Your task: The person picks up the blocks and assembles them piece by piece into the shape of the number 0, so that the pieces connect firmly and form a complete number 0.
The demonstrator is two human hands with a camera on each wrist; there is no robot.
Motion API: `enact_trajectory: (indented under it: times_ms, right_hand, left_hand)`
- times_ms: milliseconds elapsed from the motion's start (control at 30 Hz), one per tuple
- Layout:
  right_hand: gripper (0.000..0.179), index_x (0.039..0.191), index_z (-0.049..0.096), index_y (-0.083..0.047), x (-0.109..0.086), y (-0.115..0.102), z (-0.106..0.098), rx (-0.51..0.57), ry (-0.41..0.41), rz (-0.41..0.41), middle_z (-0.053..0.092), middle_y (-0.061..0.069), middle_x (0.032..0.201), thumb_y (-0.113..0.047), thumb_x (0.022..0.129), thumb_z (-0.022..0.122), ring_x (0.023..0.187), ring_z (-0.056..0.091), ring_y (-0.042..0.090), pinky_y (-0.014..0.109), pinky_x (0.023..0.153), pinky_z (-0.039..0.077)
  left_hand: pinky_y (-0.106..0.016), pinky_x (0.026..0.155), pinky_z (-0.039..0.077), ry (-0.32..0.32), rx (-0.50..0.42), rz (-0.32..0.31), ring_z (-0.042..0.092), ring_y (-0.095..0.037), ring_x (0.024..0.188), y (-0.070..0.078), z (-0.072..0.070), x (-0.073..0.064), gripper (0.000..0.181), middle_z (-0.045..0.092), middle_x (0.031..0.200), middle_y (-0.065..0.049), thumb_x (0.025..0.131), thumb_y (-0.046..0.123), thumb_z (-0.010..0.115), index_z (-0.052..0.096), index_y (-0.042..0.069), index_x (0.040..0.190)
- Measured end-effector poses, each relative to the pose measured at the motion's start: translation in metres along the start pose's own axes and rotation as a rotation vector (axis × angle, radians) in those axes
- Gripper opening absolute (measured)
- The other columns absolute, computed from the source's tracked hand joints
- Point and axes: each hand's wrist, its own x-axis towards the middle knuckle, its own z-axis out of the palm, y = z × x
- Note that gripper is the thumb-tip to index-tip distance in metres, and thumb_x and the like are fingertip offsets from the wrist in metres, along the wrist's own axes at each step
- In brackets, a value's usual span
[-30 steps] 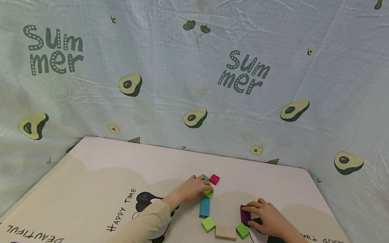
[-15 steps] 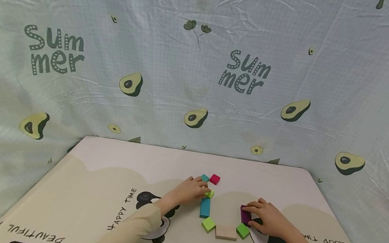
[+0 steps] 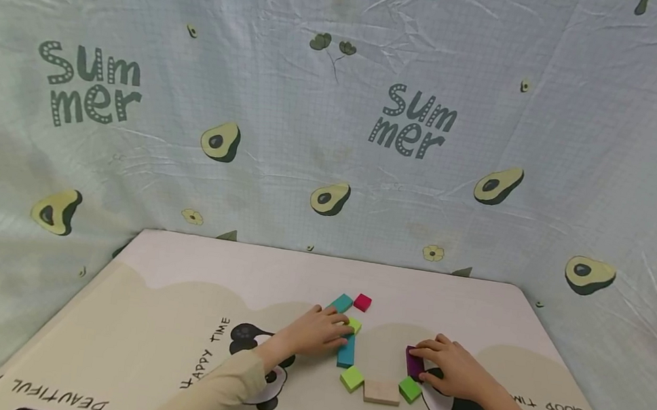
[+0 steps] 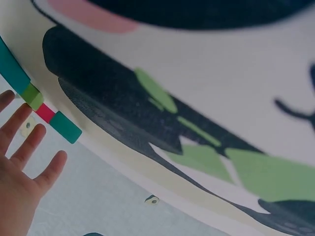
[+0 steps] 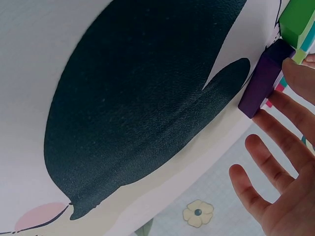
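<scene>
One purple block (image 3: 414, 367), probably light and stiff, is lying just beside the green cube (image 3: 409, 390), its ends seeming best for holding, where the right hand (image 3: 451, 368) is lightly pinching, while the left hand (image 3: 313, 332) is showing loose fingers.

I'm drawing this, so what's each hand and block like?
Left hand: fingers spread
Purple block: partly covered
Right hand: touching purple block
Far teal block: partly covered
Near teal block: partly covered
Far green block: partly covered
Red block: uncovered
Wooden block: lying flat, uncovered
Both near green blocks: uncovered
</scene>
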Motion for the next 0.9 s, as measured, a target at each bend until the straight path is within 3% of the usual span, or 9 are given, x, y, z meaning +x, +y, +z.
enact_trajectory:
  times_ms: [667,900]
  right_hand:
    - [0.04,0.115,0.06,-0.018,0.0001,0.0032,0.0019,-0.014,-0.002,0.003,0.06,0.0,0.112,-0.031,0.077,0.066,0.095,0.049,0.016,0.039,0.073,0.045]
    - [0.039,0.114,0.06,-0.018,0.0013,0.0041,0.0024,0.002,-0.025,0.013,0.06,0.0,0.112,-0.03,0.077,0.066,0.096,0.049,0.017,0.042,0.075,0.044]
  left_hand:
    - [-0.029,0.076,0.041,0.014,0.097,-0.029,0.049,-0.012,0.103,0.0057,0.001,0.001,0.032,0.055,0.119,0.007,0.092,0.037,0.044,0.055,0.027,0.12]
    - [-0.027,0.073,0.042,0.03,0.152,0.0,0.049,-0.012,0.105,0.0066,0.0031,0.0003,0.031,0.055,0.118,0.01,0.092,0.035,0.045,0.056,0.028,0.12]
